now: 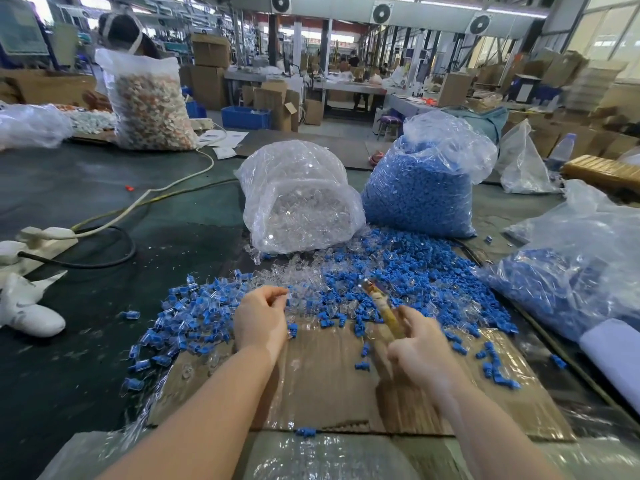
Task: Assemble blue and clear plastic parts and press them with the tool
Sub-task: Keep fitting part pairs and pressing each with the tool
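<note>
1. At the centre of the frame, a flattened cardboard sheet lies on your dark green table, and both your forearms reach over it.
2. Your left hand sits at the sheet's far edge with its fingers curled at the pile; it may be pinching a small clear piece, but you cannot tell for sure.
3. Your right hand is wrapped around the blurred handle of a yellowish tool, which tilts up and away over the parts.
4. Loose blue parts and clear parts are heaped together just beyond your hands; joined blue-and-clear pieces spread to the left of the sheet.
5. Behind the heap stand a bag of clear parts and a bag of blue parts; another bag of blue pieces lies at the right edge.
6. At the upper left, a bag of orange-and-white pieces stands by a seated person; a white cable runs across the table.
7. Across the top of the frame, the hall holds cardboard boxes, benches and ceiling fans.
</note>
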A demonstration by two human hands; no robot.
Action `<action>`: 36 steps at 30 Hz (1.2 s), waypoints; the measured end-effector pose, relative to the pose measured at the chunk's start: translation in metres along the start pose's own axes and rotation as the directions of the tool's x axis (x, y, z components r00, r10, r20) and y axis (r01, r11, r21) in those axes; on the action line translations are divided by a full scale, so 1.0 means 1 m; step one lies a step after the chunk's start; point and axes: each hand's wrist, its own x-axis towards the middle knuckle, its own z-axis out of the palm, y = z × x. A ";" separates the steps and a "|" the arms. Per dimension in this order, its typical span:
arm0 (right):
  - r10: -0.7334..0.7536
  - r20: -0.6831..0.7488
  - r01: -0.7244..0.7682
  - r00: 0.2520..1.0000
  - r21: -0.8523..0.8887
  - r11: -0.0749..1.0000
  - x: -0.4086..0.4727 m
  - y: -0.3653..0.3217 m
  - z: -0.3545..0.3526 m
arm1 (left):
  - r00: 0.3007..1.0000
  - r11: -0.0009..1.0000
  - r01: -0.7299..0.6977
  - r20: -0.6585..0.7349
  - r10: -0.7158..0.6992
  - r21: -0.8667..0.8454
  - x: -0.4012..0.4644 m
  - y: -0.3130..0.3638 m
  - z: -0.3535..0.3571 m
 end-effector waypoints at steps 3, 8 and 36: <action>0.025 -0.200 -0.085 0.979 -0.299 0.951 0.010 0.017 -0.009 | 0.984 0.938 -0.127 -0.079 0.160 0.323 0.007 -0.014 -0.011; -0.007 -0.343 -0.209 0.939 -0.586 0.783 0.016 0.046 -0.023 | 0.977 0.851 -0.112 -0.100 0.189 0.513 0.016 -0.026 -0.021; -0.412 -0.132 0.243 0.902 -0.633 0.735 0.016 0.018 0.025 | 0.823 0.869 -0.485 0.385 0.417 0.096 -0.050 -0.010 0.048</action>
